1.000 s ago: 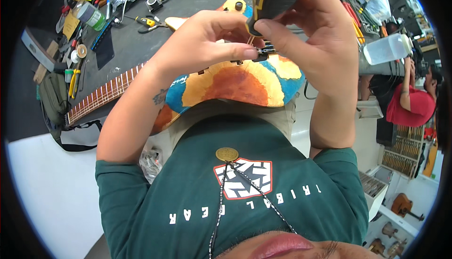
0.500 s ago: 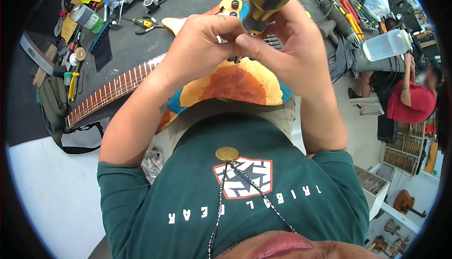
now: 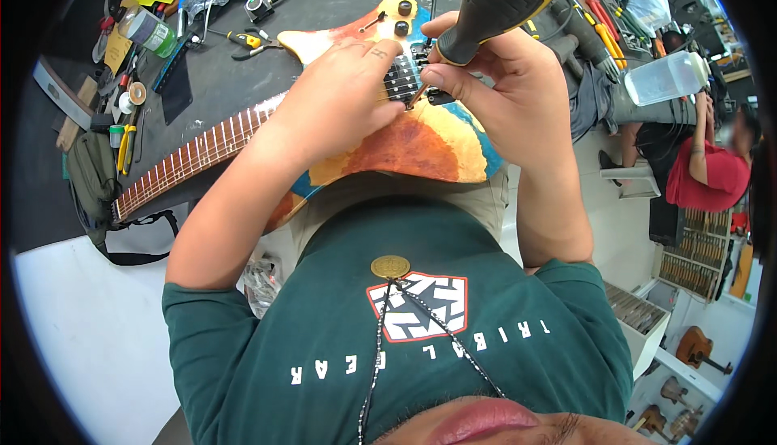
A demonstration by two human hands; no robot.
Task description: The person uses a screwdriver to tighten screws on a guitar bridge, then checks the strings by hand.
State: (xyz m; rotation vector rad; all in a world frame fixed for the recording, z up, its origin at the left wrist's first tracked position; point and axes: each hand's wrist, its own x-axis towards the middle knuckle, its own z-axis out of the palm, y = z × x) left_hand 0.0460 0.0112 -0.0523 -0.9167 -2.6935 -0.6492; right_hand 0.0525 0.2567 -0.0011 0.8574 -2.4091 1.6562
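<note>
Electric guitar point(image 3: 396, 152) lies on a dark workbench point(image 3: 231, 80), neck point(image 3: 188, 156) pointing left, a person's left hand point(image 3: 352, 93) resting half-spread beside its pickup point(image 3: 398, 82); the right hand point(image 3: 508, 80), fingers curled, grips a black-and-yellow screwdriver point(image 3: 510, 8), tip near the pickup's edge.

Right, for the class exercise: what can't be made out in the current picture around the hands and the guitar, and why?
All in the head view:
- The butt end of the screwdriver: cut off by the upper edge.
- Whether its tip sits in a screw: too small to tell.
- Where the guitar's neck meets its body: hidden by the left hand and wrist.
- Some fingers of the right hand: hidden behind the hand itself.
</note>
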